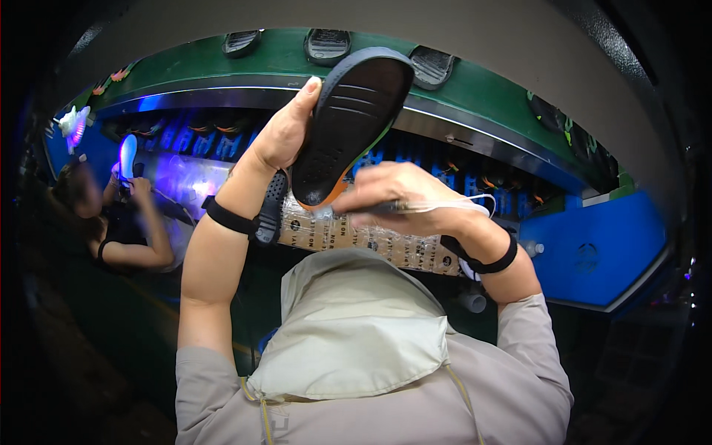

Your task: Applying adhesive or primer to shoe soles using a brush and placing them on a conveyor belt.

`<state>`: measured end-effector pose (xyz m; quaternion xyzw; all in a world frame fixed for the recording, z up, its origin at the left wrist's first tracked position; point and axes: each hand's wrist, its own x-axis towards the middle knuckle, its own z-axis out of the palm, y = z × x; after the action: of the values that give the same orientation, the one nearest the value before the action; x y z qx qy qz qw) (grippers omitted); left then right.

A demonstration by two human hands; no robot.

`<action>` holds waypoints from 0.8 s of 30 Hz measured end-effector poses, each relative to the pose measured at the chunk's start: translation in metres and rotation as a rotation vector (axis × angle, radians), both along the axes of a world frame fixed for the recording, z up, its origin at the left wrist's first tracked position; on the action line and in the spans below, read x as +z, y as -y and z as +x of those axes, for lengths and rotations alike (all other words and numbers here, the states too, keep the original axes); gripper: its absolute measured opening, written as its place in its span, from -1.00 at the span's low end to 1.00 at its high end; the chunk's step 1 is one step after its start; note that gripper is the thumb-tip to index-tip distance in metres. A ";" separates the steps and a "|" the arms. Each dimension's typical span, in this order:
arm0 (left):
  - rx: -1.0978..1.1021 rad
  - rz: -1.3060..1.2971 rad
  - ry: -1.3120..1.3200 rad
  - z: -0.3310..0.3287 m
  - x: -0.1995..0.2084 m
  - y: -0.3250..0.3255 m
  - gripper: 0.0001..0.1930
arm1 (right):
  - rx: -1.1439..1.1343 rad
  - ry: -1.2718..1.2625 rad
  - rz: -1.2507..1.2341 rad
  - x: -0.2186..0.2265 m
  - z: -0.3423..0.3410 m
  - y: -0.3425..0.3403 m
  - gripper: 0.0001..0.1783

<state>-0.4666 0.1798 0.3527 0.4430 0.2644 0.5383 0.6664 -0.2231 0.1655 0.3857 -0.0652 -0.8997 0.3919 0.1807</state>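
Note:
My left hand [285, 133] grips the edge of a shoe sole [356, 111], thumb on its rim. The sole is tilted up, its dark inner face showing, with a grey-blue rim and an orange and green edge near the heel. My right hand [415, 196] is at the heel, smeared by motion. Between its fingers is a thin dark tool with a pale tip [324, 213], perhaps a brush; the tip meets or nearly meets the orange heel edge. A white cord [452, 202] loops by my right wrist. Another dark sole [272, 208] stands behind my left forearm.
Below my hands is a tape-wrapped brown cardboard surface [334, 236]. Ahead runs a green conveyor belt [489, 104] with a metal edge, carrying dark soles [328, 46]. A blue panel [586, 259] is at right. At left, a co-worker [137, 222] holds a blue-lit sole [128, 153].

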 end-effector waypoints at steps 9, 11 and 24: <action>-0.020 -0.117 -0.532 0.018 0.014 -0.010 -0.25 | -0.074 0.111 0.079 -0.014 -0.012 -0.001 -0.58; -0.028 -0.121 -0.580 0.015 0.016 -0.013 -0.19 | -0.091 0.132 0.418 -0.025 -0.021 -0.002 -0.60; 0.132 -0.234 -0.525 -0.038 -0.057 0.002 -0.22 | 0.116 0.170 0.244 -0.029 -0.030 0.001 -0.69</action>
<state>-0.5049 0.1778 0.2954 0.4690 0.5161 0.4135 0.5854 -0.2533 0.1647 0.3572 -0.0233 -0.9550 0.2825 0.0877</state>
